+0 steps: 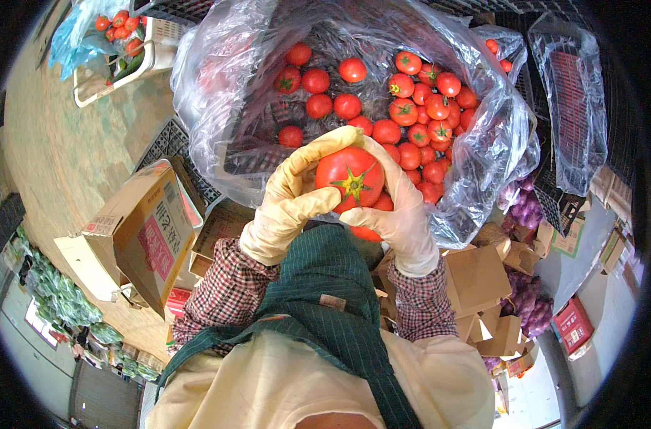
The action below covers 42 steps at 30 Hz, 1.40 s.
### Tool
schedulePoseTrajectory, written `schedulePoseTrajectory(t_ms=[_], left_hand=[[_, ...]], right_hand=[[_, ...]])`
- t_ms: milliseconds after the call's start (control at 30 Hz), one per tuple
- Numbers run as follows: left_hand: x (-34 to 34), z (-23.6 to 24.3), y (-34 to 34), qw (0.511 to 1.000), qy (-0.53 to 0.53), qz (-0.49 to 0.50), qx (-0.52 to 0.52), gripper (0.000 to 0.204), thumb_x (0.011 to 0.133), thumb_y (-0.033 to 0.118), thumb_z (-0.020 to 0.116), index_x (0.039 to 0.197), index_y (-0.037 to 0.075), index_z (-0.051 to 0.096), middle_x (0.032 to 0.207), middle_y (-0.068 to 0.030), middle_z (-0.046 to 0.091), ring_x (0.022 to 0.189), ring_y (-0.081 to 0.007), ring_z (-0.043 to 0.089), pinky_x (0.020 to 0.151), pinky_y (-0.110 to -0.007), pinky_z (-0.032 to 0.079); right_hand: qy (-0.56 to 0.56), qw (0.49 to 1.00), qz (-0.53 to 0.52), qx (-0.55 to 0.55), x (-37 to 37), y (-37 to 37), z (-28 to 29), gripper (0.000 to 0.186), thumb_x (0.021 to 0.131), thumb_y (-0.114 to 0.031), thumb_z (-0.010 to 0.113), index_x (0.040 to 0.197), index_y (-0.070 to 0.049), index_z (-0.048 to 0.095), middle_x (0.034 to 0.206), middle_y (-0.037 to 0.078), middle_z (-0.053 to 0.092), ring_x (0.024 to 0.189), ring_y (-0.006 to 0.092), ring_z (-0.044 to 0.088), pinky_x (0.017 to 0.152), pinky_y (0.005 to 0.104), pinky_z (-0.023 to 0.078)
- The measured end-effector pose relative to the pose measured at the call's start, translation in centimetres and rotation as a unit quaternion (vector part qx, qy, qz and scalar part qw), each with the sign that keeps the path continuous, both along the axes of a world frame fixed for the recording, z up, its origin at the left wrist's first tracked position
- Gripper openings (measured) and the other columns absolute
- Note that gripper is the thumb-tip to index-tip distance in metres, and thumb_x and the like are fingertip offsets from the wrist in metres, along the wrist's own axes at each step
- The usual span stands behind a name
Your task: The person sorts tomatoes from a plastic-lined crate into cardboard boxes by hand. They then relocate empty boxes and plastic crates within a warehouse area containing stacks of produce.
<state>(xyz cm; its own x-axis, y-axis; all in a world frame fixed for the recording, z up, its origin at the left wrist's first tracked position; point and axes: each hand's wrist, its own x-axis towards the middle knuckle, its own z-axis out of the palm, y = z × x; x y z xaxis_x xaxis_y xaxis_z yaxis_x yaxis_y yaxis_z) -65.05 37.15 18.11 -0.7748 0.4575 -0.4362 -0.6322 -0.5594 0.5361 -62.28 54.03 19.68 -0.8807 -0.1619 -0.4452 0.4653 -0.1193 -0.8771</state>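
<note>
Close to me, my left hand and my right hand, both in pale gloves, close around a large red tomato. Its green, star-shaped calyx faces up. Under it, against my right hand's fingers, another red tomato partly shows; how firmly it is held is hidden. Just beyond my hands lies a clear plastic liner, spread open over a dark crate. Inside, several loose tomatoes sit on the left, and a denser heap of tomatoes fills the right side.
A white basket with tomatoes and green vegetables stands far left. Cardboard boxes are at my left, more cardboard at my right. A plastic-wrapped crate and purple net bags are on the right side.
</note>
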Motion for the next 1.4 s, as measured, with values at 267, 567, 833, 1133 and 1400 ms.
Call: schedulePoseTrajectory(t_ms=[267,567,833,1133,1400], left_hand=[[0.7,-2.4,-0.7,0.986,-0.056,0.021,0.154,0.071,0.076,0.026,0.068,0.136,-0.001,0.042,0.137,-0.0189,0.047,0.126,-0.0284,0.046,0.108,-0.042,0.035],[1.7,-2.9,-0.8,0.947,-0.249,-0.126,0.159,0.118,0.057,0.017,0.081,0.151,0.016,0.009,0.146,-0.0176,0.03,0.118,-0.0354,0.051,0.075,-0.045,0.059],[2.6,-4.2,0.2,0.915,-0.27,-0.15,0.261,0.097,0.066,0.018,0.075,0.148,0.015,0.022,0.147,-0.028,0.018,0.12,-0.051,0.044,0.066,-0.045,0.062],[2.4,-4.5,-1.3,0.928,-0.293,-0.098,0.209,0.091,0.07,0.022,0.073,0.146,0.012,0.024,0.145,-0.0222,0.027,0.122,-0.0438,0.046,0.07,-0.043,0.062],[2.1,-4.2,-1.7,0.932,-0.294,-0.093,0.193,0.093,0.068,0.024,0.074,0.146,0.011,0.024,0.141,-0.0212,0.034,0.12,-0.0419,0.049,0.068,-0.046,0.061]], right_hand=[[0.004,0.996,0.021,0.091,1.2,-0.1,0.3,0.069,0.08,-0.018,0.074,0.136,0.002,0.041,0.131,0.015,0.052,0.114,0.0199,0.054,0.098,0.0332,0.043],[0.189,0.973,0.02,0.131,0.8,0.9,-1.5,0.032,0.095,-0.015,0.052,0.124,-0.001,0.056,0.121,0.012,0.06,0.112,0.0239,0.056,0.1,0.0356,0.04],[-0.171,0.805,-0.21,0.529,-1.4,16.6,-17.0,0.027,0.077,-0.016,0.065,0.1,-0.003,0.068,0.096,0.019,0.068,0.085,0.0279,0.067,0.076,0.0348,0.051],[0.016,0.72,0.27,0.64,4.6,16.1,-18.8,0.047,0.079,-0.015,0.061,0.126,-0.015,0.054,0.13,0.011,0.054,0.111,0.0245,0.056,0.086,0.0395,0.05],[0.009,0.593,0.453,0.666,2.7,15.3,-22.3,0.069,0.072,-0.007,0.064,0.137,-0.011,0.042,0.131,0.009,0.049,0.108,0.0279,0.054,0.081,0.0393,0.05]])
